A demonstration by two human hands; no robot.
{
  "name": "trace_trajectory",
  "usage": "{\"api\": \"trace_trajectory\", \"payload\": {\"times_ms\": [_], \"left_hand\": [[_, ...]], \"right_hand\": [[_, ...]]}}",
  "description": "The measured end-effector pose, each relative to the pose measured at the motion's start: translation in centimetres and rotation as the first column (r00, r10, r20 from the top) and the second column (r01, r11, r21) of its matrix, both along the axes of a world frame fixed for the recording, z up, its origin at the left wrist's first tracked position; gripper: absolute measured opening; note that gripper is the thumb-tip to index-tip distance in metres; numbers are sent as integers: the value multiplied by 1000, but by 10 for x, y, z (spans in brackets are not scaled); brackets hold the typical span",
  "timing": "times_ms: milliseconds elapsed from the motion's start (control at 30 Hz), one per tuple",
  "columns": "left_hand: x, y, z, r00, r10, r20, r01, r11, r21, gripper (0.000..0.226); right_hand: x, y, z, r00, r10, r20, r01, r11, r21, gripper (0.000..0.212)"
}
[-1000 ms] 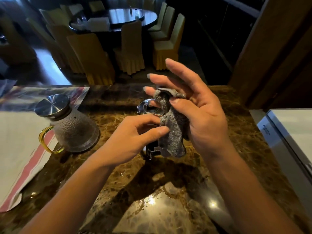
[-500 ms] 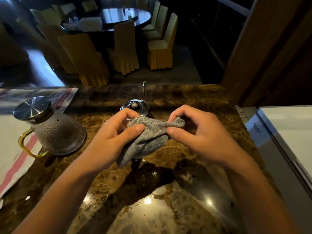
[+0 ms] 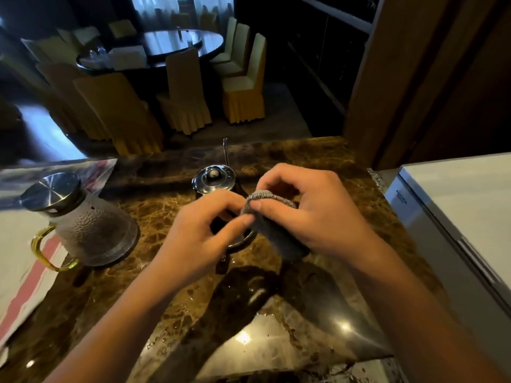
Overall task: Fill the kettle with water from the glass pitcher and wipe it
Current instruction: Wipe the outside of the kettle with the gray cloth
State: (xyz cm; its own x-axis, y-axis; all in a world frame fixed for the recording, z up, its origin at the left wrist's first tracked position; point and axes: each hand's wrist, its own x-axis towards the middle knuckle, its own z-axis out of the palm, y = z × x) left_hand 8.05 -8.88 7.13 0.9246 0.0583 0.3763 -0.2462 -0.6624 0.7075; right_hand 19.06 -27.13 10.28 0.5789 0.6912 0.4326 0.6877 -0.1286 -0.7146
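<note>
A small dark kettle with a shiny metal lid (image 3: 213,178) stands mid-counter, largely hidden behind my hands. Both hands hold a grey cloth (image 3: 272,230) just in front of it. My right hand (image 3: 318,214) curls over the cloth's folded top, thumb pressed on it. My left hand (image 3: 199,239) pinches the cloth's left edge between thumb and fingers. The glass pitcher (image 3: 88,228), with a steel lid and an amber handle, stands apart at the left.
A brown marble counter (image 3: 166,211) carries everything. A white sheet with a red stripe (image 3: 19,272) lies under the pitcher's left side. A white appliance (image 3: 456,211) sits at the right edge. A thin clear rod (image 3: 226,150) rises behind the kettle. Dining chairs stand beyond.
The cloth went from hanging on my raised right hand to stretched between both hands, and is now bunched under my right hand. Both hands came down in front of the kettle.
</note>
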Motion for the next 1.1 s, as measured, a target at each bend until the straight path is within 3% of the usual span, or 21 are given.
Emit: {"api": "trace_trajectory", "payload": {"times_ms": [100,167,267,333,600,767,933,1100], "left_hand": [[-1,8,5,999,38,15,-36,988,-147,13],[-3,10,1,1000,15,1,-15,973,-229,5],[-4,11,-10,999,-30,-23,26,987,-157,5],[-2,9,-17,996,-72,-55,68,995,-76,6],[20,-25,-26,988,-147,-48,143,987,-75,13],[30,-50,-30,956,-294,-14,292,952,-89,9],[88,-61,-66,972,-142,-185,134,989,-55,16],[156,-60,-115,959,64,-275,-2,975,222,15]], "right_hand": [[-9,-5,4,997,-76,-31,75,997,-18,10],[-10,-12,5,996,-91,9,92,987,-128,16],[-3,-35,7,995,-83,53,96,939,-330,21],[5,-58,7,994,-109,14,106,919,-380,20],[26,-136,-3,964,-240,-116,191,924,-330,18],[49,-179,-3,969,-140,-204,77,955,-286,27],[121,-172,-54,930,-165,-327,37,930,-365,13],[186,-144,-138,904,-371,-213,204,812,-547,10]]}}
